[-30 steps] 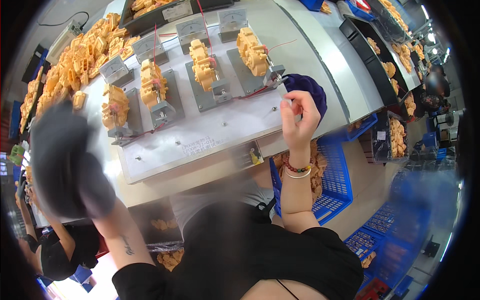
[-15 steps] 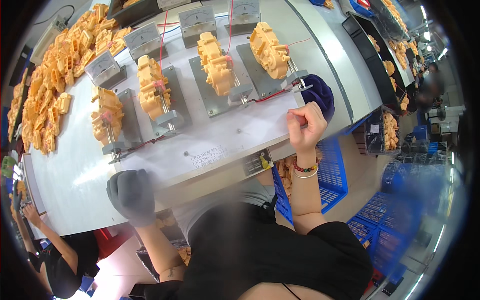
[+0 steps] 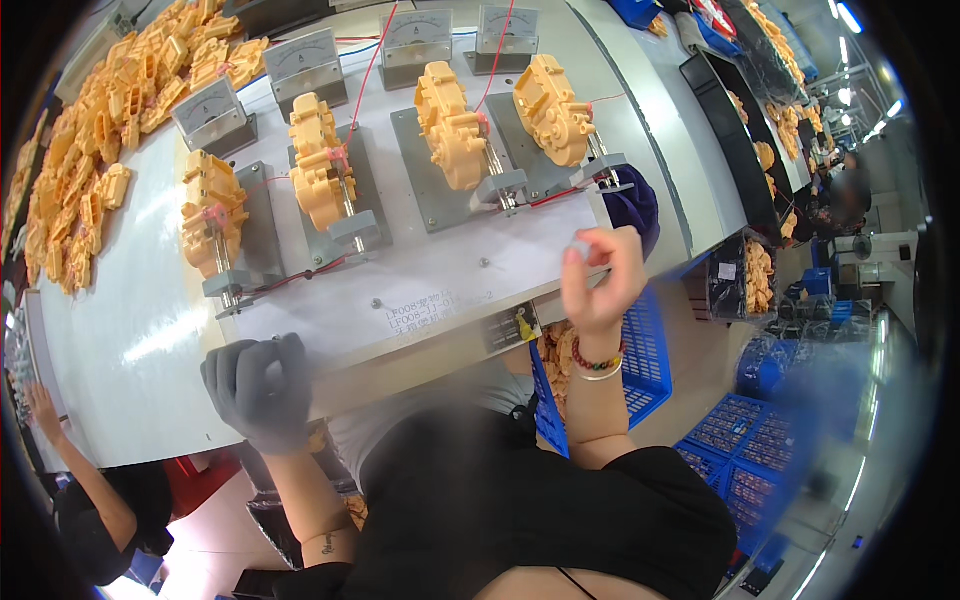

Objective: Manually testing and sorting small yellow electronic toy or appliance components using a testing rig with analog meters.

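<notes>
We see our left hand (image 3: 262,388), in a dark grey glove, at the lower left of the frame, resting on the near edge of the white tabletop (image 3: 130,340). Its fingers are curled together in a loose fist; motion blur hides whether anything is inside it.

Our right hand (image 3: 598,280), bare and with bead bracelets at the wrist, is raised at centre right, just over the right end of the white plate (image 3: 430,285). Thumb and fingers are pinched together on a small pale piece (image 3: 578,247); it is too blurred for us to tell what it is.

On the plate, across the upper middle of the frame, stand four grey fixtures, each carrying an orange housing (image 3: 548,110) (image 3: 452,135) (image 3: 320,170) (image 3: 208,208). Red wires (image 3: 368,70) run from them up to the four grey meters (image 3: 505,28) along the top edge. The rightmost housing is the one nearest our right hand, up and to the left of it and well apart.

A heap of loose orange parts (image 3: 95,160) fills the upper left. Just beyond the right hand lies a dark blue cap (image 3: 636,205). Below the tabletop's edge, at centre right, sits a blue crate (image 3: 640,350) with more orange parts in it. Another person's hand (image 3: 38,405) shows at the far left edge.
</notes>
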A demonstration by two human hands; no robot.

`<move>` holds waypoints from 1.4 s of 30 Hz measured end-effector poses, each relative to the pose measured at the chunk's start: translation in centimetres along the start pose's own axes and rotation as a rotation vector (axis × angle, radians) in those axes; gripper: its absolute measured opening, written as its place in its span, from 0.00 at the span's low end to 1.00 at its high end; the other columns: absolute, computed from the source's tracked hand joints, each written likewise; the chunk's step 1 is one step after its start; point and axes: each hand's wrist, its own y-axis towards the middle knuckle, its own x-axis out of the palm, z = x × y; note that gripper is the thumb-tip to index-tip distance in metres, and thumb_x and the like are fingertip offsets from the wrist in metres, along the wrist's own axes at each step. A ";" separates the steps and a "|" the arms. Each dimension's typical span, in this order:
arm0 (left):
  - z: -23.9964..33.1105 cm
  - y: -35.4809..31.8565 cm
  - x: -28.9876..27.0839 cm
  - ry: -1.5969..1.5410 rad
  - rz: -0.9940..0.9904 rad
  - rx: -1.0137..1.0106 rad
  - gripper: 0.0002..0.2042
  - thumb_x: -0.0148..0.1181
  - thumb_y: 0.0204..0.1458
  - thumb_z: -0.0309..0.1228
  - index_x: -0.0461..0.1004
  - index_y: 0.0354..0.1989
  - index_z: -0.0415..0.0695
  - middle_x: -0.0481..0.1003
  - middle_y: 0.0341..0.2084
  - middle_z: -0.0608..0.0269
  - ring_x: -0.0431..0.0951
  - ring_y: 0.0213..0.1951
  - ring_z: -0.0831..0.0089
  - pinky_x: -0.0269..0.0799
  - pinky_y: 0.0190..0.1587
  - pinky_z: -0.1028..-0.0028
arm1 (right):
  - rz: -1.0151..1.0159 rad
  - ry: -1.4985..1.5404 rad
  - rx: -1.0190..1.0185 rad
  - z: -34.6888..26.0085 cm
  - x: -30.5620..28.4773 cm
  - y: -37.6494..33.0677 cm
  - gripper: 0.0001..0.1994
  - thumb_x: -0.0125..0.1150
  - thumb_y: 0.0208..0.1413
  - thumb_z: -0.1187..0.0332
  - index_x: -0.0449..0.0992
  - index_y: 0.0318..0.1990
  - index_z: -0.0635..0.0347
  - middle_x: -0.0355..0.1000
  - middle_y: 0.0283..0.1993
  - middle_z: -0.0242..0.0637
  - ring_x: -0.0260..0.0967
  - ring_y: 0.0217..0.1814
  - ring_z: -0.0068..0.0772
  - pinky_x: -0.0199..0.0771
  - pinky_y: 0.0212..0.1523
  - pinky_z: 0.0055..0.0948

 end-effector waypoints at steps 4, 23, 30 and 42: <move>4.3 1.3 0.3 -0.187 -0.102 0.023 0.08 0.67 0.37 0.25 0.74 0.26 0.48 0.72 0.24 0.63 0.71 0.29 0.63 0.66 0.35 0.65 | -0.283 0.120 -0.075 -3.6 1.7 0.9 0.07 0.65 0.40 0.73 0.74 0.28 0.57 0.64 0.21 0.32 0.63 0.25 0.35 0.60 0.28 0.33; 5.6 1.8 4.1 -0.135 -0.245 0.096 0.11 0.66 0.39 0.29 0.67 0.20 0.51 0.66 0.17 0.68 0.67 0.23 0.65 0.59 0.27 0.66 | -0.337 0.117 -0.161 -3.7 3.8 0.8 0.09 0.64 0.33 0.72 0.68 0.21 0.55 0.63 0.20 0.33 0.61 0.22 0.37 0.57 0.25 0.33; 6.4 2.2 4.6 -0.153 -0.268 0.094 0.08 0.66 0.40 0.26 0.69 0.20 0.46 0.67 0.18 0.62 0.67 0.24 0.60 0.63 0.32 0.64 | -0.307 0.157 -0.048 -3.5 3.3 1.0 0.07 0.62 0.36 0.76 0.69 0.22 0.57 0.64 0.21 0.36 0.63 0.25 0.40 0.61 0.28 0.34; 5.5 0.9 4.4 -0.131 -0.269 0.040 0.08 0.62 0.50 0.27 0.70 0.24 0.39 0.69 0.21 0.56 0.70 0.27 0.57 0.65 0.33 0.62 | -0.275 0.276 -0.003 -3.6 3.3 0.4 0.08 0.61 0.39 0.75 0.67 0.25 0.57 0.61 0.26 0.39 0.62 0.31 0.45 0.61 0.31 0.38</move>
